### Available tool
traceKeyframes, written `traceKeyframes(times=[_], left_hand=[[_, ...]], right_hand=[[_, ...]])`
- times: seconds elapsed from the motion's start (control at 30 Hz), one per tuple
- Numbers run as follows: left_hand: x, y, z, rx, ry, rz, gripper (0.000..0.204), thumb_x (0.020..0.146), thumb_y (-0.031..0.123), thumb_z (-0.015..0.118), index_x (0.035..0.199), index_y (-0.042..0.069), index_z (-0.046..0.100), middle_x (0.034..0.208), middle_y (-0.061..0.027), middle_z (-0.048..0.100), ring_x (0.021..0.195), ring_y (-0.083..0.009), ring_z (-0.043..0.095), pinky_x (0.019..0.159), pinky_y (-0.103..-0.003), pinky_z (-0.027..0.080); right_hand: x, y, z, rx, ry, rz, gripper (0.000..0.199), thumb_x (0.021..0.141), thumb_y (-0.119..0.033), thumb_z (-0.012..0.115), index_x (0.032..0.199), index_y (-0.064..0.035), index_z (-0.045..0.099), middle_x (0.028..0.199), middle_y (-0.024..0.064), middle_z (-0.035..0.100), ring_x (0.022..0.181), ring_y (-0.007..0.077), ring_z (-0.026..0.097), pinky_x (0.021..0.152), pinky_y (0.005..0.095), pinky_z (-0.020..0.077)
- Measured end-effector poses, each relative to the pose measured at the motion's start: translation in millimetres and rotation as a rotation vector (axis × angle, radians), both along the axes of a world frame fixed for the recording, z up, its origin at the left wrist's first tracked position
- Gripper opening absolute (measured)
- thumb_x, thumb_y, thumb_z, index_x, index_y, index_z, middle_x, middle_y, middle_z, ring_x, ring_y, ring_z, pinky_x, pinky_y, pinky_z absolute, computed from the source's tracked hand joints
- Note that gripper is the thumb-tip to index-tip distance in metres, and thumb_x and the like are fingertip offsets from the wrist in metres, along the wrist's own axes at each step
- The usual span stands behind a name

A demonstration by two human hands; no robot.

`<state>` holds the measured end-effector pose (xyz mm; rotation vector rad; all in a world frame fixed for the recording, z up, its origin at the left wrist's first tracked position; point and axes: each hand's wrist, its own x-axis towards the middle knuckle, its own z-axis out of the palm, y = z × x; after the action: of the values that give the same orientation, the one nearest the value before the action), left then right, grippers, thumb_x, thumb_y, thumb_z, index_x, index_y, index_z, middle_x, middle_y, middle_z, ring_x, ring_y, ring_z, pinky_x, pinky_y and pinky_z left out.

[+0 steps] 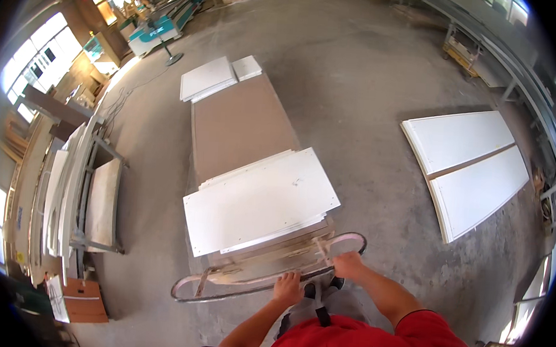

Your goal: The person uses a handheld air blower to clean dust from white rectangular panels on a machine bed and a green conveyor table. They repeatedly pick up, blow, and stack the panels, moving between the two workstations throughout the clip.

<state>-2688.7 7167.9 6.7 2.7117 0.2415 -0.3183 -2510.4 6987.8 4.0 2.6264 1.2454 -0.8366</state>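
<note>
Your left hand point(289, 288) had its fingers curled over the long looped handle rail point(235, 296), near its middle, and your right hand point(349, 265) was closed on the same rail toward its right end. The rail stood just in front of you, across the near end of a cart with a flat brown deck point(239, 130). On that deck, close to the handle, lay a stack of large white panels point(260, 201), edges slightly uneven; a smaller pile of white panels point(208, 80) sat at the far end, with bare brown surface between.

Around you spread a grey concrete floor point(361, 70), scuffed and stained. To your right, two low stacks of white boards point(461, 141) lay side by side upon it. To your left, more boards stood upright in a metal rack point(105, 142), with an orange-brown box point(85, 302) nearer you. Farther off, a teal-and-white machine point(154, 33) stood near bright windows point(40, 57).
</note>
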Motion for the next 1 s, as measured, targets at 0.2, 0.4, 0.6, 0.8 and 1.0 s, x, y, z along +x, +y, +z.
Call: traceKeyframes(times=[0.2,0.4,0.6,0.8,1.0], left_hand=[[-12,-29,-11,-0.025,0.419,0.116,0.03,0.079,0.033,0.058,0.093,0.009,0.069,0.095,-0.0179,0.068,0.091,-0.0338,0.067,0.077,-0.044,0.053],[-84,-24,-1,0.044,0.531,0.155,0.032,0.075,0.028,0.059,0.099,0.01,0.069,0.099,-0.0161,0.067,0.096,-0.0337,0.064,0.082,-0.044,0.05],[-94,-111,0,0.254,-0.147,0.071,0.066,0.065,0.03,0.066,0.124,0.007,0.047,0.108,-0.0227,0.058,0.104,-0.0406,0.055,0.092,-0.052,0.04],[-89,-168,37,0.156,0.424,0.162,0.066,0.076,0.043,0.063,0.127,0.007,0.045,0.119,-0.027,0.056,0.117,-0.0355,0.052,0.09,-0.044,0.046],[-49,-238,45,0.173,0.432,0.02,0.065,0.078,0.039,0.062,0.129,0.004,0.044,0.122,-0.0268,0.055,0.118,-0.0356,0.052,0.093,-0.043,0.045]], right_hand=[[-99,23,-1,0.116,0.173,0.084,0.021,0.069,-0.021,0.061,0.084,-0.009,0.068,0.083,0.0144,0.068,0.083,0.0324,0.067,0.07,0.0462,0.0525],[-170,22,-4,0.247,0.315,0.138,0.025,0.07,-0.019,0.061,0.093,-0.0091,0.065,0.088,0.014,0.068,0.085,0.0319,0.066,0.073,0.0461,0.0516],[-141,-104,-12,0.587,0.07,-0.062,0.035,0.078,-0.022,0.058,0.11,-0.0107,0.062,0.115,0.0132,0.061,0.11,0.0306,0.056,0.089,0.0461,0.0461],[-143,-379,31,0.532,-0.03,-1.21,0.039,0.079,-0.028,0.061,0.117,-0.0175,0.061,0.122,0.0088,0.056,0.116,0.0307,0.052,0.094,0.042,0.0454],[-281,-611,-67,0.034,0.082,-1.471,0.038,0.078,-0.032,0.06,0.111,-0.015,0.065,0.118,0.01,0.061,0.11,0.0309,0.057,0.093,0.0397,0.0475]])
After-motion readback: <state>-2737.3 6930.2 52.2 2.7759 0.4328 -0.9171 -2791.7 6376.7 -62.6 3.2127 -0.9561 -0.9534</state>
